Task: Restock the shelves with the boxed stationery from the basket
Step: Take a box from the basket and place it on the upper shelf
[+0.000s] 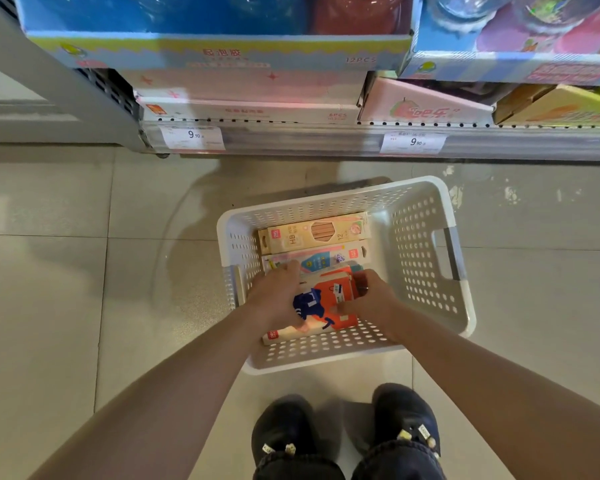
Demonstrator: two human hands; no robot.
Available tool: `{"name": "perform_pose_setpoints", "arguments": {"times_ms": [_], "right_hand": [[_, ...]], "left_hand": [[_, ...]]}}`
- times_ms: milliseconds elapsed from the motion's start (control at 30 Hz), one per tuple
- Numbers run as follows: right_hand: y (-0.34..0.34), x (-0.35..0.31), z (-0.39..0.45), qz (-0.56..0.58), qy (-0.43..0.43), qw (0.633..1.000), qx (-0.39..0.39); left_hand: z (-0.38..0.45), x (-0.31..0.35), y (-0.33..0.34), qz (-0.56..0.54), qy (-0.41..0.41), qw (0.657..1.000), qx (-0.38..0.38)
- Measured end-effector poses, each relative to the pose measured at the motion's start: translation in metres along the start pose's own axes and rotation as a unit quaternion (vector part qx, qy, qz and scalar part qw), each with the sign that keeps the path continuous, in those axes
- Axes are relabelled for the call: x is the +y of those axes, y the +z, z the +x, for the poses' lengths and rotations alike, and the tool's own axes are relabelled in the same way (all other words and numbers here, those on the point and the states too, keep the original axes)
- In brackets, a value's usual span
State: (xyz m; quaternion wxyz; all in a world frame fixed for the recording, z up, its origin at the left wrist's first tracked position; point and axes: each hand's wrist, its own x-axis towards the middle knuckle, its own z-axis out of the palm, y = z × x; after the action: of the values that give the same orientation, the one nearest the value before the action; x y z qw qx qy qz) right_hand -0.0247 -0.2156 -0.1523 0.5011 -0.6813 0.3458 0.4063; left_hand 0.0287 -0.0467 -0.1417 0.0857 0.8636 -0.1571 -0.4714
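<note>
A white perforated basket point(426, 244) stands on the floor in front of the shelf. Both my hands reach into it. My left hand point(278, 294) and my right hand point(371, 297) grip an orange and blue box point(329, 299) from either side. Behind it lie a tan HB pencil box point(316, 233) and a pastel box point(323, 259). A cream box point(291, 334) lies under the orange one at the basket's near wall. The fingers of both hands are partly hidden by the boxes.
The lowest shelf edge point(326, 142) carries two 9.90 price tags, with pink and white cartons point(250, 95) on it and blue display boxes point(222, 46) above. My dark shoes point(343, 434) stand just behind the basket on the tiled floor.
</note>
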Motion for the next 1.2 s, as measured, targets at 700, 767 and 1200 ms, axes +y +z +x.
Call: {"name": "perform_pose_setpoints", "arguments": {"times_ms": [700,767,1200], "right_hand": [[-0.074,-0.061,-0.085,0.211,-0.104,0.958,-0.164],[-0.077,-0.075,-0.104,0.271,-0.113,0.943,-0.153],[-0.073,-0.176,-0.293,0.329,-0.191,0.896,-0.229]], "left_hand": [[-0.078,0.012,-0.102,-0.255,0.06,0.964,-0.037],[-0.097,0.016,-0.118,-0.316,0.049,0.946,-0.044],[-0.264,0.066,-0.225,-0.564,0.102,0.82,0.001]]}}
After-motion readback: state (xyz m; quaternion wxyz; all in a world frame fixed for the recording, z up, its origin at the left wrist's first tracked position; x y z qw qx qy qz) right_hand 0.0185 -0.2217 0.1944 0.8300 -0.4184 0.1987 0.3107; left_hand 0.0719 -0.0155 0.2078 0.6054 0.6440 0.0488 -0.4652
